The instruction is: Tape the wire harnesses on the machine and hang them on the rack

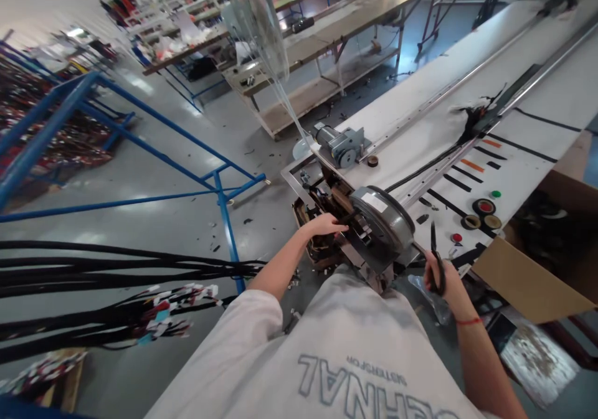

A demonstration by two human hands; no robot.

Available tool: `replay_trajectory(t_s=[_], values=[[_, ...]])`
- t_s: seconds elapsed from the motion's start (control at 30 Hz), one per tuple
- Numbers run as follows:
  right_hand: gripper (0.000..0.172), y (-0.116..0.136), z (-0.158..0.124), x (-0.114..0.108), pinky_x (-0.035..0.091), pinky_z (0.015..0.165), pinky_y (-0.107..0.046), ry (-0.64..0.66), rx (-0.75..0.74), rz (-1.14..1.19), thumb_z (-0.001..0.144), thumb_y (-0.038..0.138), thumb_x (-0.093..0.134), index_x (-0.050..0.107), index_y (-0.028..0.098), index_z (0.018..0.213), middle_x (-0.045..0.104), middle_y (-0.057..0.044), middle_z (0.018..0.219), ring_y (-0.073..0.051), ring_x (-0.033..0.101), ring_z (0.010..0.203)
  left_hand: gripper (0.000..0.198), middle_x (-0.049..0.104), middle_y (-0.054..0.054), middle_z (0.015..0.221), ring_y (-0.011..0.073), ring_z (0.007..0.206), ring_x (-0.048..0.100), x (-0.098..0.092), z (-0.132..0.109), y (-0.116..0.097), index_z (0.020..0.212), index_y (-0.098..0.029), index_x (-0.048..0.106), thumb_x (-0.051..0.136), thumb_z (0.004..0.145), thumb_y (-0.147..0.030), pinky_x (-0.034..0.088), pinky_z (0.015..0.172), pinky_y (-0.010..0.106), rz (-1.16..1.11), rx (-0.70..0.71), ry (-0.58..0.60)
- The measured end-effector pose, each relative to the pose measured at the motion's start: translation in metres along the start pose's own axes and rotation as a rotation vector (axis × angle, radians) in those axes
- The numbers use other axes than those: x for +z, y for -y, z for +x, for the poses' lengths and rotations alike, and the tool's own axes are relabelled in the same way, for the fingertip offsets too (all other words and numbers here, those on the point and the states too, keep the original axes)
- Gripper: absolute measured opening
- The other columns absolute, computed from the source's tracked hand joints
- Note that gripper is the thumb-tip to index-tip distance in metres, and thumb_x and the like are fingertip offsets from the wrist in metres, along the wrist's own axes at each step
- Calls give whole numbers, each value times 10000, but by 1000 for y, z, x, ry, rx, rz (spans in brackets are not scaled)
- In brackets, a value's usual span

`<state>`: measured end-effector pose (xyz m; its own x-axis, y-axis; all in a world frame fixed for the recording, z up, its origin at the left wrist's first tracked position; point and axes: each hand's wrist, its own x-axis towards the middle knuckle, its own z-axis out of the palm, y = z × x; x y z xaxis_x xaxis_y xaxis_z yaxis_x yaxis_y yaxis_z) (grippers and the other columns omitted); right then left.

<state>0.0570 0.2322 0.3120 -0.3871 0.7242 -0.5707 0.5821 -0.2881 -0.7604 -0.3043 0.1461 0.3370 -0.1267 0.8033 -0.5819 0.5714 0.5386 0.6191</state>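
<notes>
My right hand is closed around a pair of black scissors, their blades pointing up and away from me beside the machine. My left hand is at the left side of a grey round-housed taping machine at the bench end. Its fingers look pinched together by the machine's dark inner parts, and what they hold is too small to make out. From the machine, a long black cable bundle runs along the bench to a dark clump with loose ends.
A grey motor sits on the white bench. Tape rolls, a red button and a green button lie to the right. An open cardboard box stands beside it. Left is a blue metal frame with hanging black harnesses.
</notes>
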Motion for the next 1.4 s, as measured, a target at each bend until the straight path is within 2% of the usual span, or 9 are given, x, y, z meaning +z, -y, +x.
replay_trajectory(t_s=[0.13,0.33,0.5,0.67,0.83,1.0,1.13,1.27,1.4], values=[[401,5,42,-5,480,701,-379,-281,85,-612,850,546,518,649,167,863,663,-159,787,-305,658,817,667,294,-62,351,81,328,230,45,1,-2,648,-143,661,367,927,-673,366,453,264,-722,111,336],[497,-5,63,-18,461,948,-404,-529,-380,-522,855,462,462,626,91,1144,631,-202,1120,-287,612,1012,485,719,86,1086,146,871,674,107,-14,-24,1223,-145,642,747,807,-372,495,744,224,-1392,270,-113],[406,-6,99,-96,360,1078,-398,-762,-367,-518,881,364,417,654,79,1047,525,-248,1327,-294,469,1267,239,686,30,817,49,577,594,105,-14,-30,1107,-141,644,489,984,-275,405,473,117,-1687,-3,162],[532,22,149,-170,317,1089,-443,-719,-115,-659,927,395,398,531,84,1338,430,-201,1479,-316,381,1354,383,215,-113,444,31,322,128,105,3,-39,738,-154,527,457,992,-431,135,341,154,-1391,-8,302],[591,34,174,-178,328,1028,-495,-613,50,-765,938,507,377,482,129,1380,607,-205,1254,-337,480,1267,584,321,-76,491,100,442,369,112,-7,-43,708,-187,507,430,853,-747,300,469,230,-652,102,-173],[592,33,177,-169,374,947,-469,-602,82,-870,924,517,393,491,95,1328,644,-225,1164,-352,570,1141,560,591,22,718,210,733,581,114,-21,-42,1039,-182,620,403,861,-666,430,679,322,-293,115,-456],[589,38,177,-170,388,935,-465,-576,112,-893,928,520,378,488,90,1315,628,-233,1206,-350,582,1135,526,470,-35,575,138,548,457,108,-25,-47,901,-173,629,566,766,-677,354,539,261,-484,59,-223],[601,40,176,-170,393,943,-470,-562,121,-895,929,510,380,459,94,1355,603,-232,1259,-344,577,1154,511,280,-116,460,45,409,193,88,-30,-41,795,-159,599,741,646,-627,191,434,197,-855,-5,275],[611,40,177,-170,397,955,-479,-559,126,-881,929,514,380,455,96,1368,593,-229,1279,-346,575,1162,526,463,-21,428,88,378,337,68,-43,-20,700,-149,664,695,649,-672,225,406,218,-730,-15,781]])
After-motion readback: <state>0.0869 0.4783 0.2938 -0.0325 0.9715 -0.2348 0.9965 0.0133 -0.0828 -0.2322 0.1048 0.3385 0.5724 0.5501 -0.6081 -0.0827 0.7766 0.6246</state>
